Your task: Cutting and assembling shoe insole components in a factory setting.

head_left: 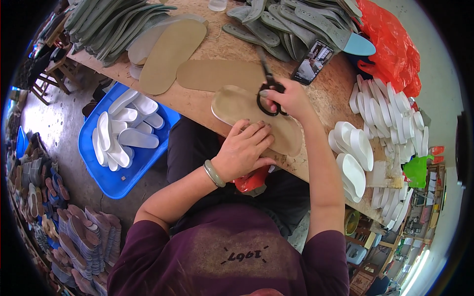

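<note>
One tan sole [233, 102] lies under my left hand [246, 148], likely for steadiness; whether those fingers pinch, I can't tell. Just beyond, my right hand [290, 98] grasps black scissors [269, 79].

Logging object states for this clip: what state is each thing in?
Right hand: gripping scissors
Scissors: held, blades too blurred to judge
Left hand: resting on tan sole
Tan pieces: lying flat
Phone: screen lit
Blue tray: holding white soles
Red bag: crumpled
Grey soles: piled

Grey floor [88, 191], glare [43, 116] at left; wooden stool [55, 65]; pale wall [447, 89] right; lit tube light [416, 272] near crowded shelves [390, 245].
</note>
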{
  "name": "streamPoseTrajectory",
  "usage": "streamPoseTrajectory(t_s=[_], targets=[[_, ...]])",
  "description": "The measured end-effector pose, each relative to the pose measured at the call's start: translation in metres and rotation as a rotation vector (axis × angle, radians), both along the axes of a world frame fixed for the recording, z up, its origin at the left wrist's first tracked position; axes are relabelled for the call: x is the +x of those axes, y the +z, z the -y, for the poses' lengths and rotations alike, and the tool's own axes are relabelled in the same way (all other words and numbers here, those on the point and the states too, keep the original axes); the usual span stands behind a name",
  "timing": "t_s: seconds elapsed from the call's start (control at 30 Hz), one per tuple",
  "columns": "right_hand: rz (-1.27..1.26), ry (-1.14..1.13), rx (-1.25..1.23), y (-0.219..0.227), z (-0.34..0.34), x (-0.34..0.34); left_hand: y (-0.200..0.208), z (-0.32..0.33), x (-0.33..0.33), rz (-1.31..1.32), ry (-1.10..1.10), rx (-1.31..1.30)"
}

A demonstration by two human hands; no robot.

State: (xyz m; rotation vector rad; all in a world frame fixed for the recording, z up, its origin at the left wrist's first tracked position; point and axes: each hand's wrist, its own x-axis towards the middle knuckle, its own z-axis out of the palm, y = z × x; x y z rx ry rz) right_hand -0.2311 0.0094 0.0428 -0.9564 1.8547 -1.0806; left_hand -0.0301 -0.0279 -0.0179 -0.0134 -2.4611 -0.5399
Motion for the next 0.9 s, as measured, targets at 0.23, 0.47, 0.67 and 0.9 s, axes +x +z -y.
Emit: streamPoseTrajectory(t_s=[0.23,0.47,0.67,0.9], targets=[[-0.184,-0.258,-0.056,0.015,-0.055,-0.015,0.01,0.047,-0.006,-0.092,0.038,0.064],[0.073,-0.305,0.158,-0.015,-0.12,-0.063,0.022,0.129,-0.054,0.429,0.02,0.13],[-0.932,-0.274,0.309,-0.027,-0.132,-0.048,0.011,0.131,-0.061,0.507,-0.12,0.46],[-0.718,-0.055,-0.025,-0.037,-0.035,0.013,0.002,0.125,-0.06,0.418,-0.086,0.557]])
